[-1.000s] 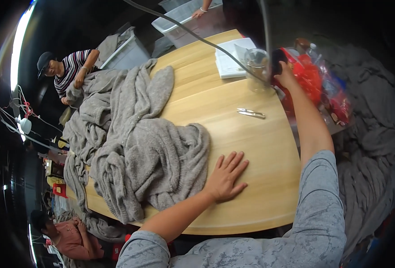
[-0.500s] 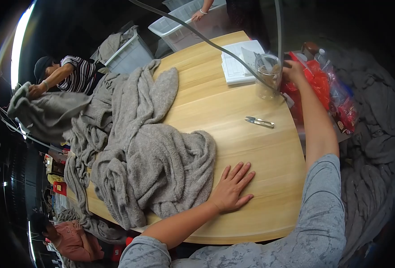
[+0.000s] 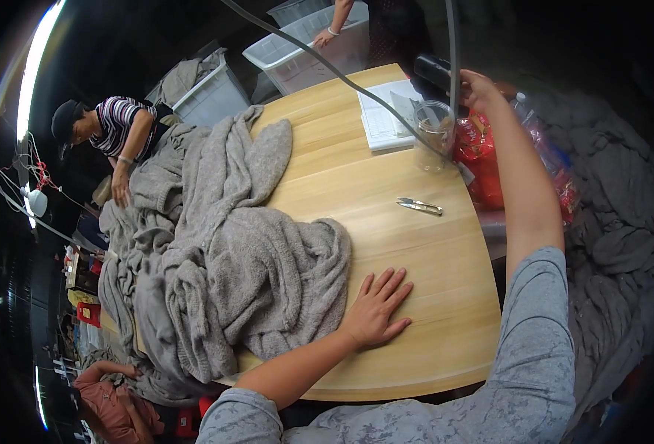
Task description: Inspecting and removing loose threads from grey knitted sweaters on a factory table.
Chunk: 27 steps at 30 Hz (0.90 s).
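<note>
My left hand [image 3: 377,309] lies flat on the wooden table [image 3: 341,185], fingers spread. Beside it is a heap of grey-brown knitted garments [image 3: 267,274]. Raised past the far right table edge, my right hand [image 3: 482,92] grips a dark oblong object [image 3: 433,72]; its exact kind is unclear. Below that hand stands a clear plastic jar [image 3: 433,140] with something brownish inside. Thread snips [image 3: 420,206] lie on the table between my two hands. Red plastic bags [image 3: 482,159] sit under my right forearm, off the table's right side.
White papers [image 3: 386,115] lie behind the jar. A grey cable [image 3: 341,70] and upright pole [image 3: 453,59] cross the far side. Co-workers stand at the left [image 3: 123,126], lower left [image 3: 119,399] and far side. White bins [image 3: 312,55] stand beyond; more grey knitwear [image 3: 612,222] lies at right.
My right hand has risen from beside the jar and the red bags, now with the dark object in it. At left, the co-worker's lifted garment has come down onto the heap.
</note>
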### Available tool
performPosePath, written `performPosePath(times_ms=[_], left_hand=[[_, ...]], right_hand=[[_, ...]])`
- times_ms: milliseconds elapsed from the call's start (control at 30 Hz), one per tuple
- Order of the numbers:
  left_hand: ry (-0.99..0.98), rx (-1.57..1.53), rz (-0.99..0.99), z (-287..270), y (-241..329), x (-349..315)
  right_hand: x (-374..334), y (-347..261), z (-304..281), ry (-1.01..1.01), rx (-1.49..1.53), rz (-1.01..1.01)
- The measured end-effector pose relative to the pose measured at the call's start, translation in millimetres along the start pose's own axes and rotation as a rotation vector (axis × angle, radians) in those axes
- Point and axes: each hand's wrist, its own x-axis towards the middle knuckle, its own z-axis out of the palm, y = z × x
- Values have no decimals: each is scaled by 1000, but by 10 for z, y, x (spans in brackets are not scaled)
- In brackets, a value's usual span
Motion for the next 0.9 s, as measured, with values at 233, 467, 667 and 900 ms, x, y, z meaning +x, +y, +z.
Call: performPosePath(times_ms=[233, 467, 667, 900], left_hand=[[24, -3, 19, 32, -18, -3], [41, -10, 8, 22, -43, -28], [46, -19, 22, 48, -35, -21], [50, -17, 12, 36, -44, -45]], right_hand=[[52, 239, 144, 111, 41, -29], [-171, 268, 322, 160, -134, -241], [-146, 375, 187, 94, 13, -332], [-496, 529, 483, 155, -265, -831]])
